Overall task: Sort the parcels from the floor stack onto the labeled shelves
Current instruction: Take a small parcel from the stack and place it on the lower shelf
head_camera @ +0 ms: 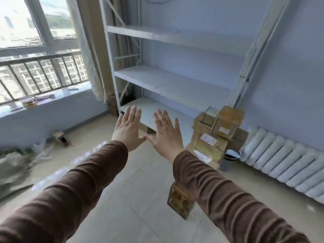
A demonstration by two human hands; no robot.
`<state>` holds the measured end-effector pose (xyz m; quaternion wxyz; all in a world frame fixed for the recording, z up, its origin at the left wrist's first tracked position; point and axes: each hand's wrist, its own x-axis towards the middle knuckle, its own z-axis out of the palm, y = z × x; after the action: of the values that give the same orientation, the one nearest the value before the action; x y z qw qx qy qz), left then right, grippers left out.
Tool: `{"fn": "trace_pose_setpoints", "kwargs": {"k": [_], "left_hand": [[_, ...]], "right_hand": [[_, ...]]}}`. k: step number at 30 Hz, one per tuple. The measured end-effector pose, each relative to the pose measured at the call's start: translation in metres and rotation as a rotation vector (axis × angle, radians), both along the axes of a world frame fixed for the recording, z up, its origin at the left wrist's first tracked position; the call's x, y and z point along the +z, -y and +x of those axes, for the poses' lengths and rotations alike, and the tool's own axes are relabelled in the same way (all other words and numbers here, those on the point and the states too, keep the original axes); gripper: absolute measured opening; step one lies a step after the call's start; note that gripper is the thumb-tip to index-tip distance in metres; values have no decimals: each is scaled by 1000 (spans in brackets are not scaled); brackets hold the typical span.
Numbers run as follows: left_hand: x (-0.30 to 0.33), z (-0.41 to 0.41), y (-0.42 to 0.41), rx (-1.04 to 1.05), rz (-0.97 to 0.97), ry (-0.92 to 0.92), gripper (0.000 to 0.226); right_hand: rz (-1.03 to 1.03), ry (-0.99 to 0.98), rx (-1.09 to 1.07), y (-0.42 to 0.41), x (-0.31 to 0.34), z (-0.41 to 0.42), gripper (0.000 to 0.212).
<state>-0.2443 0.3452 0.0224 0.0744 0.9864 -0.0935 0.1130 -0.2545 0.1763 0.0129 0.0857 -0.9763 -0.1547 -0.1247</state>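
Observation:
Both arms in brown sleeves stretch forward. My left hand (128, 128) and my right hand (166, 131) are held up with fingers straight and spread, thumbs almost touching, holding nothing. A stack of brown cardboard parcels (214, 132) with white labels stands on the floor to the right of my hands, beside the white metal shelf unit (168, 85). The shelf boards in view carry no parcels. A single small cardboard parcel (181, 200) lies on the floor under my right forearm.
A white radiator (287, 163) runs along the right wall. A window with railing (42, 74) and a cluttered sill is at the left. A small open box (60, 137) and blurred plastic wrapping (15, 169) lie on the floor at left. Pale tiled floor (136, 190) fills the middle.

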Motion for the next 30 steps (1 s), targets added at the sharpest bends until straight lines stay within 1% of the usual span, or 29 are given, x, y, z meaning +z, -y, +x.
{"fn": "trace_pose_setpoints", "kwargs": {"k": [4,8,11,17,20,24,30], "left_hand": [[-30,34,98,-131,-22,-61,108],[-56,66,169,-224,-60,-128,105],[-71,90,207,-284,-78,-187,103],[-105,155,255,-376,-159,-310,101],[-116,189,274,-424,-230,-379,98],[-123,227,305,-465,-341,-488,91],[-135,273,352,-393,-514,-620,82]], "right_hand": [[18,-51,-154,97,-24,14,87],[5,-100,-276,170,-44,24,85],[35,-132,-366,209,-61,36,88],[152,-182,-532,260,-96,77,84],[262,-182,-618,280,-109,104,79],[502,-193,-720,305,-121,137,76],[799,-171,-844,347,-129,180,75]]}}
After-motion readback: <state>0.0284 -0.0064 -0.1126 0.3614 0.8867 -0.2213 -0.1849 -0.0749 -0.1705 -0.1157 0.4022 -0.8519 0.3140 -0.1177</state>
